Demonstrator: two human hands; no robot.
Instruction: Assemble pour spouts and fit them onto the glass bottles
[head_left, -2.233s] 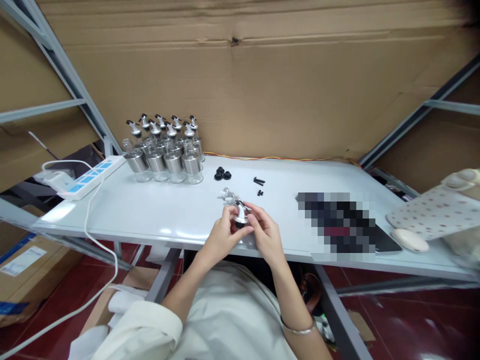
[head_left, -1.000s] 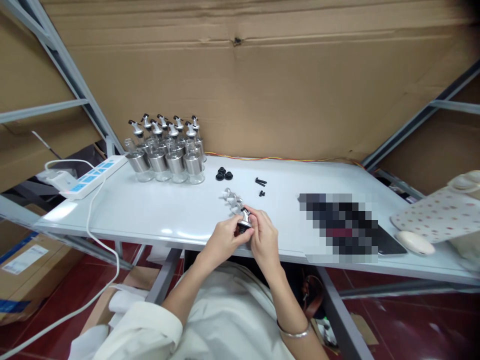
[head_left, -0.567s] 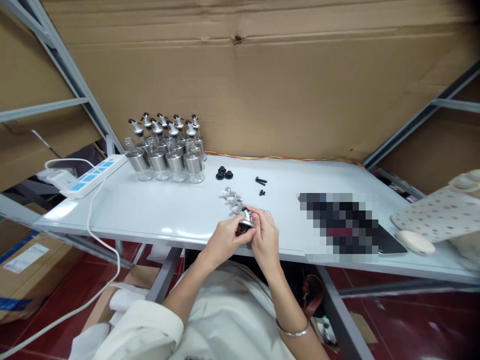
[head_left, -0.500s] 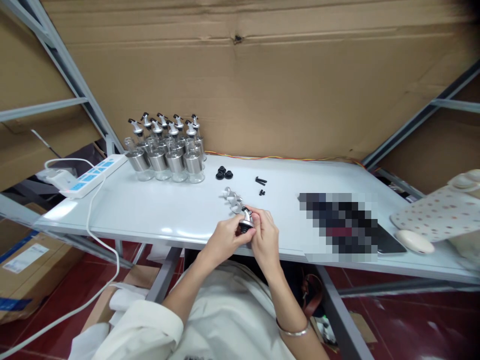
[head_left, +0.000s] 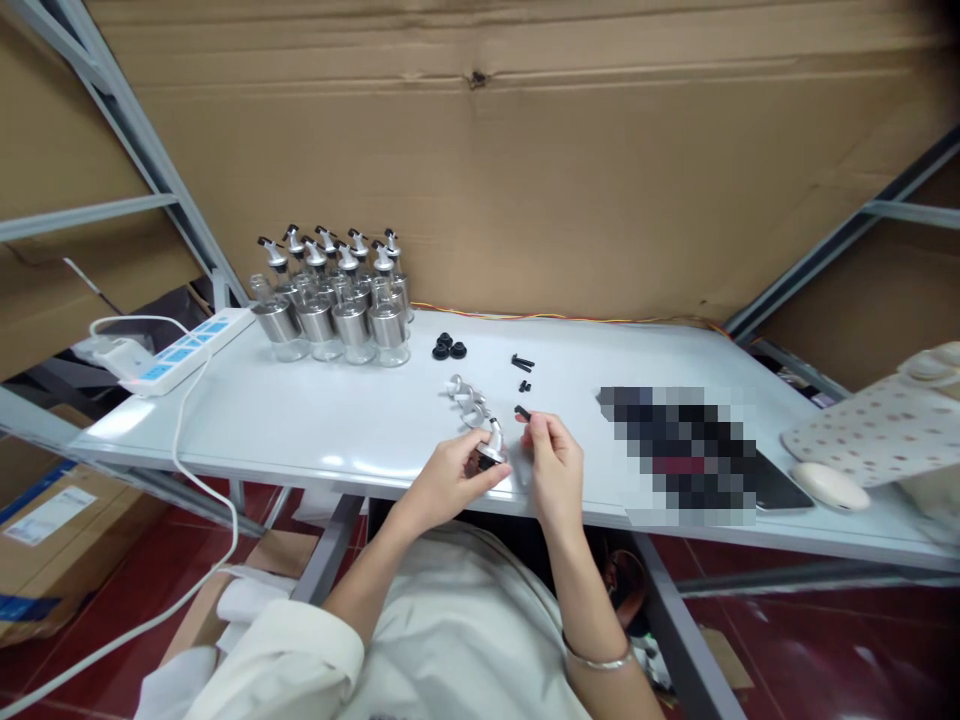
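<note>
My left hand [head_left: 448, 478] is closed around a silver pourer spout [head_left: 493, 444] with a black base, held above the front of the table. To its right, my right hand [head_left: 556, 468] pinches a small black flip cap [head_left: 523, 411], apart from the spout. Just beyond the hands lie several silver spout bodies [head_left: 466, 398], partly behind the held one. Farther back are a few black rubber stoppers [head_left: 448, 348], some thin black caps [head_left: 523, 362] and tiny black pieces [head_left: 524, 386].
Several glass bottles with steel bands [head_left: 352, 325] stand at the back left, the rear ones with spouts. A power strip [head_left: 187, 352] lies at the left edge. On the right are a blurred dark item [head_left: 682, 450], a white oval case [head_left: 830, 484] and a spotted container [head_left: 877, 425].
My right hand has moved right, away from the spout, with the black flip cap in its fingers. The left hand still holds the spout, its top now without the cap.
</note>
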